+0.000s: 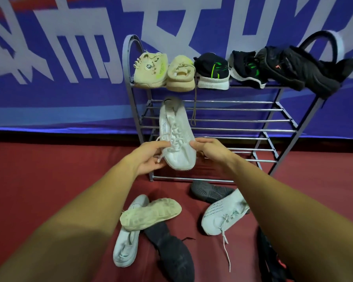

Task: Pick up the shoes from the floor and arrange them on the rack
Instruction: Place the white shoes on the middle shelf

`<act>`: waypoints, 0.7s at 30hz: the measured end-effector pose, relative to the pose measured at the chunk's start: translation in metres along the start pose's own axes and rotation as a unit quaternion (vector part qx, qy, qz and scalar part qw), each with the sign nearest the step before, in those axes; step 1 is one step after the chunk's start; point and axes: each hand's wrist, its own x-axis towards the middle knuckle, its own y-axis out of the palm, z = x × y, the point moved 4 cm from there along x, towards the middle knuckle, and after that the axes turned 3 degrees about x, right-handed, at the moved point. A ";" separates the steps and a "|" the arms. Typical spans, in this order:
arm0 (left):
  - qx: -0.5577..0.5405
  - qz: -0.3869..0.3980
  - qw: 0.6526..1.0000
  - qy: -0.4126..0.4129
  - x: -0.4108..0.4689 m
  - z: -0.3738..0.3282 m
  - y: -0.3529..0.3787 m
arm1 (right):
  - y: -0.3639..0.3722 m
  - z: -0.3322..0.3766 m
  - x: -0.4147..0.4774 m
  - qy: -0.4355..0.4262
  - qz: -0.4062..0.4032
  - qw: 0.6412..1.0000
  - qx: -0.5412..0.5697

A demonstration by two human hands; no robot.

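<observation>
Both grips hold one white sneaker (176,131), raised in front of the left part of the rack (232,130) with its toe near and its heel far. The left grip (151,157) has its fingers curled round the left side of the forefoot, at the laces. The right grip (207,148) has its fingers curled round the right side. The rack is a metal frame with horizontal bars. It stands on the red floor (49,180) against a blue banner (69,58). Its top shelf carries six shoes in a row: two beige shoes (151,72) at the left, two black-and-green shoes (212,70) in the middle, and two black shoes (289,68) at the right, the rightmost blurred. One lace (194,110) hangs from the second beige shoe below the shelf. Five shoes lie on the floor near the rack:

- one left white shoe (124,249);
- one sole-up beige shoe (151,213) lying across it;
- one black floor shoe (171,257) just beside these;
- one dark grey shoe (210,192), sole up, close to the rack foot;
- one right white shoe (220,216) just beside it.

One dark item (271,261) at the near right is partly hidden by the forearm, and its kind cannot be told.
</observation>
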 end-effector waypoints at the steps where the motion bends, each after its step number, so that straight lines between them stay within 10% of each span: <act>1: -0.003 0.005 1.000 -0.004 0.000 0.001 0.001 | 0.003 0.003 0.002 -0.003 -0.005 1.000 0.025; 21: -0.158 -0.104 0.979 0.073 0.038 -0.023 -0.034 | 0.078 -0.003 0.067 -0.024 -0.100 0.983 0.151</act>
